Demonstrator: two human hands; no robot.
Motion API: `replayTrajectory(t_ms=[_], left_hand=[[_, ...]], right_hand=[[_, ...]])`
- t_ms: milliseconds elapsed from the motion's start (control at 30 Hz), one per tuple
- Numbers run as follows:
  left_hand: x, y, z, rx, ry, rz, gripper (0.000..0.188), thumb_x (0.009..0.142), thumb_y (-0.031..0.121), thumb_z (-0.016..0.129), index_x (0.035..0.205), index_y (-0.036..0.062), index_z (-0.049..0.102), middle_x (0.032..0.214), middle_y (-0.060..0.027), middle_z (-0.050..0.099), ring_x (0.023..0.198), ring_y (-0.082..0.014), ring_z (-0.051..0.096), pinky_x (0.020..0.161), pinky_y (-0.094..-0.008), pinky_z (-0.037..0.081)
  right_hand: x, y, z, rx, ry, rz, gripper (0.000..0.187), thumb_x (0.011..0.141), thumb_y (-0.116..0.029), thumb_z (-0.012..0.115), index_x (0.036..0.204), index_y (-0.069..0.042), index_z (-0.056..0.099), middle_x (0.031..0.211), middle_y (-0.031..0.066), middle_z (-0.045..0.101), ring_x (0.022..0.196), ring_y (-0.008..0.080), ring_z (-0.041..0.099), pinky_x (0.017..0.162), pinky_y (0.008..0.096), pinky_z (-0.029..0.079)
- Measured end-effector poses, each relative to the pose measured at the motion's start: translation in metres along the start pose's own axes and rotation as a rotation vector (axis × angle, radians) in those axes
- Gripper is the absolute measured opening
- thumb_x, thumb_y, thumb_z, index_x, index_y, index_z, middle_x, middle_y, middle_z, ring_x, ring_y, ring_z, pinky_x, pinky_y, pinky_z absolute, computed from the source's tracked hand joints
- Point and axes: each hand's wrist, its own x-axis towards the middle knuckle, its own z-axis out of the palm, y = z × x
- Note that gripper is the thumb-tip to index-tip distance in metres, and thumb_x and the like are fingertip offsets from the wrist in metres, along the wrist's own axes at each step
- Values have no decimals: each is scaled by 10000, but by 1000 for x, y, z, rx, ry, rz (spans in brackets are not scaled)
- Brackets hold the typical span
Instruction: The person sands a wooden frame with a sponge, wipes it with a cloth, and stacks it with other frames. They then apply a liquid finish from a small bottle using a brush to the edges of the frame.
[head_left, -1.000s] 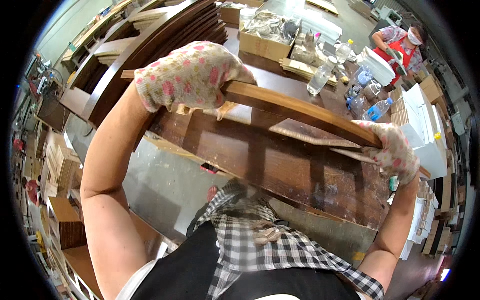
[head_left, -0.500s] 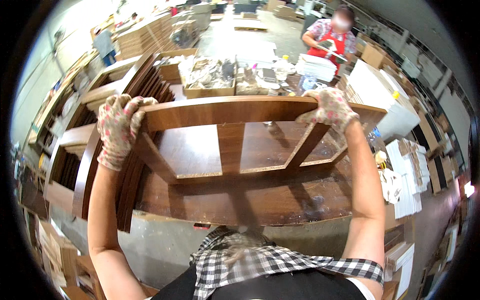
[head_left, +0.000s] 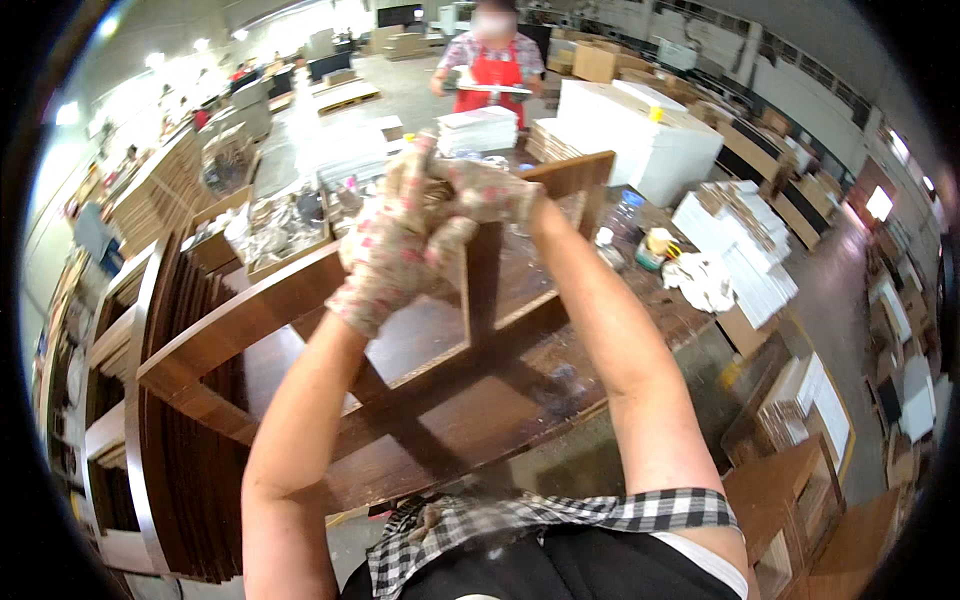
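My left hand, in a pale glove with pink spots, is raised in front of the upper rail. Its fingers stretch upward and its thumb points right. My right hand, gloved alike, meets it from the right, its fingers curled in against the left hand. Whatever lies between the hands is blurred and hidden. Behind and below them a dark brown wooden frame with crosspieces stands on edge on a brown panel. The hands hide the middle of its upper rail; whether they touch it I cannot tell.
Stacked brown frames stand at the left. Beyond the worktable is a box of crumpled scraps. To the right are a plastic bottle, a white cloth and stacked white boards. A person in a red apron stands opposite.
Both hands have left the ends of the frame's upper rail and come together near its middle. The view has turned to the right, so the frame now appears slanted.
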Motion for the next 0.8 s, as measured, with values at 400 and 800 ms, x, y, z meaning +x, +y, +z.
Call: replayTrajectory(t_ms=[400,800], left_hand=[[-189,-86,-180,1164,484,-263,553,932,387,576,1364,58,470,1308,-166,530,1208,-314,505,1020,-439,421],[-264,-152,-192,295,848,-700,458,960,374,554,1065,-67,618,1019,-223,640,976,-313,588,827,-441,475]], right_hand=[[29,42,49,-395,210,229,649,800,-627,551,1200,-120,623,1051,183,674,997,312,647,862,410,504],[13,31,84,-755,599,0,256,658,-447,611,575,-205,621,593,49,617,583,246,603,618,426,434]])
